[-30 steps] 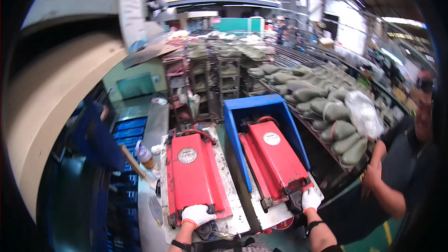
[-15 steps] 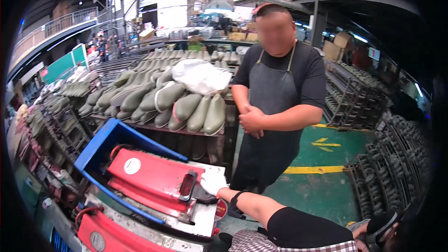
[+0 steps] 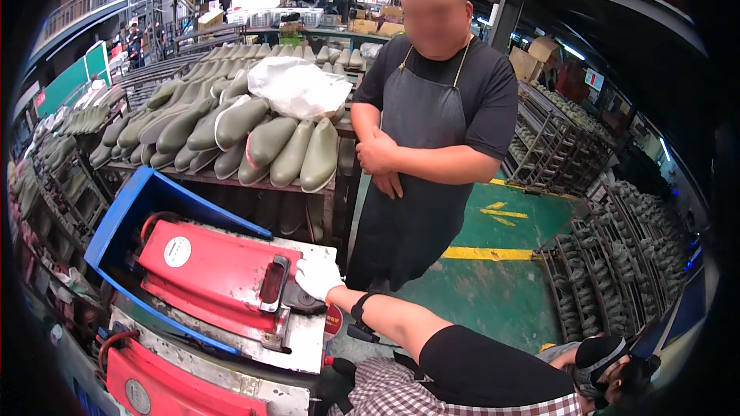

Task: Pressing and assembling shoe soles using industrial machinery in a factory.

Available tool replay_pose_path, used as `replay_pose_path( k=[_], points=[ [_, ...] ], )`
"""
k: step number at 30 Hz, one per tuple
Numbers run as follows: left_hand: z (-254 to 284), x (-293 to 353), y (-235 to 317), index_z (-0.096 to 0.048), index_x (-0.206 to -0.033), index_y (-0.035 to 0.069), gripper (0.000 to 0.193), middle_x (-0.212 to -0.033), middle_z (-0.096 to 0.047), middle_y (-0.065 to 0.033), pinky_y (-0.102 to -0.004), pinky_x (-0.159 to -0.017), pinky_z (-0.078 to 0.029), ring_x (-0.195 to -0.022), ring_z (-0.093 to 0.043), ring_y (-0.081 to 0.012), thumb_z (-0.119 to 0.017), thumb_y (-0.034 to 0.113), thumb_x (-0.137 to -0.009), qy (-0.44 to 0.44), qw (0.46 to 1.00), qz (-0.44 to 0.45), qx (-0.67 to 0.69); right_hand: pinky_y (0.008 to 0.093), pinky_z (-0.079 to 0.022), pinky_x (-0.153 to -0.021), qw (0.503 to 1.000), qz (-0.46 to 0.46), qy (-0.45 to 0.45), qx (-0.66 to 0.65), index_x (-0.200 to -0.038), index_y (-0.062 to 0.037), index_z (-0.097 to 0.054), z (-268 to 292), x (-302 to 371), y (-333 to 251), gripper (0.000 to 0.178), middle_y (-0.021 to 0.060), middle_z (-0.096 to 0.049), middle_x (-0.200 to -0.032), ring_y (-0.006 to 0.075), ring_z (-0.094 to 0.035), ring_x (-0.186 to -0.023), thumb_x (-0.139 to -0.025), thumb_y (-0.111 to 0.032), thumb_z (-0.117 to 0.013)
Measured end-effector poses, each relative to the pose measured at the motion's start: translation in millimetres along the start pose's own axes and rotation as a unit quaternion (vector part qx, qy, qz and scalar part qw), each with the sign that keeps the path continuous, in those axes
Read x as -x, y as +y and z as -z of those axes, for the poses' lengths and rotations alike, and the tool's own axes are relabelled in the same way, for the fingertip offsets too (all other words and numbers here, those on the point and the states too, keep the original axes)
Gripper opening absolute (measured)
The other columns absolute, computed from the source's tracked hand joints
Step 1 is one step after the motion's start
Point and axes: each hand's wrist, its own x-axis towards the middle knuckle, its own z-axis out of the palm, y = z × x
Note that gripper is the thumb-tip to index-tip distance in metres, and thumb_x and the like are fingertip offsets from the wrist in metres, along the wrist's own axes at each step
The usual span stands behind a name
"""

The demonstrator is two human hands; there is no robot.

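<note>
In the head view, the only one, the red machine (image 3: 220,270) lies before the person, with a blue hood (image 3: 123,204) around its far end and a white base plate (image 3: 308,339) under its near end. The right hand (image 3: 318,279), in a white glove, is at that near end, on a dark flat piece (image 3: 303,298) just beside the black handle (image 3: 275,283). Its fingers are hard to make out — I cannot tell whether they grip the piece or only lie on it. The left hand is out of view.

As for progress, the red machine looks lowered over its base plate, and part of the dark piece shows outside it, so handling seems under way. What lies beneath is hidden; no step can be confirmed as finished, nor can I tell what is left. Below the red machine, a second red machine (image 3: 173,389) is cut off by the view's edge, its state unclear.

Beyond the red machine, grey-green boots (image 3: 317,158) lie on a rack (image 3: 329,216), a white plastic bag (image 3: 297,88) on top — whether finished or waiting doesn't show. To its right stands a co-worker (image 3: 432,127), hands clasped.
</note>
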Motion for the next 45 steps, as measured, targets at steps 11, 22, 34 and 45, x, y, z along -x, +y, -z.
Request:
replay_pose_path(
  k=[11,22,34,45],
  points=[
    [-2.6,-6.0,0.2,-0.080,-0.099,0.008,0.071,-0.099,-0.076,-0.0205,-0.0526,-0.082,-0.053,-0.090,-0.070,-0.0410,-0.059,0.075,-0.089,0.004,1.000,-0.005,-0.004,0.0541,-0.051,-0.090,0.999,0.009,-0.006,0.039,-0.100,-0.0106,-0.070,-1.9,-5.4,4.8,0.027,0.0174,-0.070,-0.104,0.0393,-0.066,-0.102,-0.093,-0.033,-0.055],
    [0.6,-3.2,-1.0,-0.079,-0.100,0.009,0.069,-0.098,-0.076,-0.0199,-0.0526,-0.081,-0.053,-0.089,-0.071,-0.0405,-0.059,0.074,-0.090,-0.001,1.000,-0.008,-0.009,0.0542,-0.046,-0.095,0.999,0.008,0.005,0.044,-0.098,-0.0111,-0.071,-3.5,-4.0,3.0,0.026,0.0183,-0.066,-0.111,0.0388,-0.060,-0.109,-0.092,-0.033,-0.057],
    [-4.4,-3.3,-2.5,-0.079,-0.096,0.009,0.069,-0.095,-0.076,-0.0195,-0.0522,-0.077,-0.054,-0.086,-0.071,-0.0412,-0.060,0.075,-0.089,0.020,1.000,-0.013,-0.002,0.0535,-0.048,-0.092,0.998,0.030,0.016,0.059,-0.098,-0.0089,-0.072,-2.5,-5.0,5.4,0.029,0.0185,-0.066,-0.111,0.0396,-0.062,-0.107,-0.092,-0.033,-0.057],
    [-6.3,-2.9,-3.7,-0.078,-0.093,0.009,0.071,-0.093,-0.076,-0.0203,-0.0536,-0.076,-0.054,-0.085,-0.071,-0.0411,-0.059,0.077,-0.088,0.029,1.000,-0.006,-0.004,0.0530,-0.047,-0.090,0.997,0.027,0.022,0.072,-0.093,-0.0119,-0.069,1.9,-1.9,1.1,0.023,0.0183,-0.062,-0.113,0.0375,-0.061,-0.106,-0.091,-0.032,-0.058]
  ],
)
